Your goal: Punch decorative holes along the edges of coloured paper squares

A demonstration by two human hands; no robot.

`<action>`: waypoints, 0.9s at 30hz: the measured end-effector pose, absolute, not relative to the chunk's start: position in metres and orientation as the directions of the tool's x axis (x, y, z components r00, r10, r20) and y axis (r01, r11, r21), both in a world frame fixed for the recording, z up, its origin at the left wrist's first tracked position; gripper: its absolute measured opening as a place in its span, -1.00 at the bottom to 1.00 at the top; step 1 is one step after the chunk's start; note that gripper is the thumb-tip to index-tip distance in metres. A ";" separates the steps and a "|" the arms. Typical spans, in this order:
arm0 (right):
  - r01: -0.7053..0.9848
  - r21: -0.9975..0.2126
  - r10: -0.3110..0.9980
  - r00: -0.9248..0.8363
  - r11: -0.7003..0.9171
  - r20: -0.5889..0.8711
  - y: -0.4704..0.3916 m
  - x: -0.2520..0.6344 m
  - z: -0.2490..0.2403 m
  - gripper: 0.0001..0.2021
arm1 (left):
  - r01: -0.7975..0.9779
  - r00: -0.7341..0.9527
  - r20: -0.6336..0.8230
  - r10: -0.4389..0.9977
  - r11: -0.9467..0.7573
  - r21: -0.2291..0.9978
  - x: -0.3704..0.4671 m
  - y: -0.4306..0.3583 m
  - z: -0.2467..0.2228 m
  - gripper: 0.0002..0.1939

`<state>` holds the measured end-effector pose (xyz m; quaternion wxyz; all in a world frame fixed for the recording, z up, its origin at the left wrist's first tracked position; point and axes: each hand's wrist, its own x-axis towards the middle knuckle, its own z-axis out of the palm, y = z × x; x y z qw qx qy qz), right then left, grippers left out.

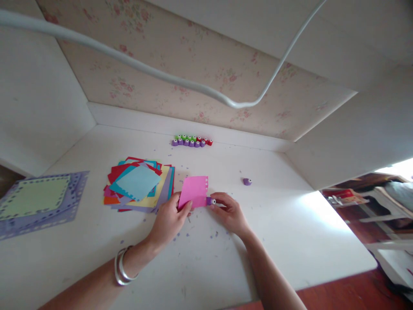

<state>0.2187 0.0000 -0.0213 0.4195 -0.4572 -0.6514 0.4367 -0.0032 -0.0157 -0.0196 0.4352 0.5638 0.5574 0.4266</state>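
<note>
Grip check: your left hand (pixel 169 217) pinches pink paper (pixel 194 191) steady at frame centre so right hand (pixel 229 211), clenched on purple punch (pixel 210 201), bites its edge.

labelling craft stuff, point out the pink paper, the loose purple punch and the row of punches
pink paper (pixel 194 189), head view, middle of the sheet
loose purple punch (pixel 247 181), head view, its top
row of punches (pixel 192 141), head view, middle of the row

No readable text, label or number — paper sheets, punches, desk all unmarked.
</note>
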 end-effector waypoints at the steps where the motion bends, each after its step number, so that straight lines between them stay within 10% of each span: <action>1: 0.232 -0.952 0.963 -0.228 0.198 0.145 0.000 0.219 -0.022 -0.77 | 0.269 0.017 -0.001 1.000 -0.004 0.963 -0.003 -0.016 -0.020 -0.74; 27: 0.267 -0.942 0.963 -0.229 0.204 0.143 0.000 0.215 -0.017 -0.82 | 0.479 0.058 0.028 0.998 -0.052 0.876 -0.005 -0.016 -0.013 -0.77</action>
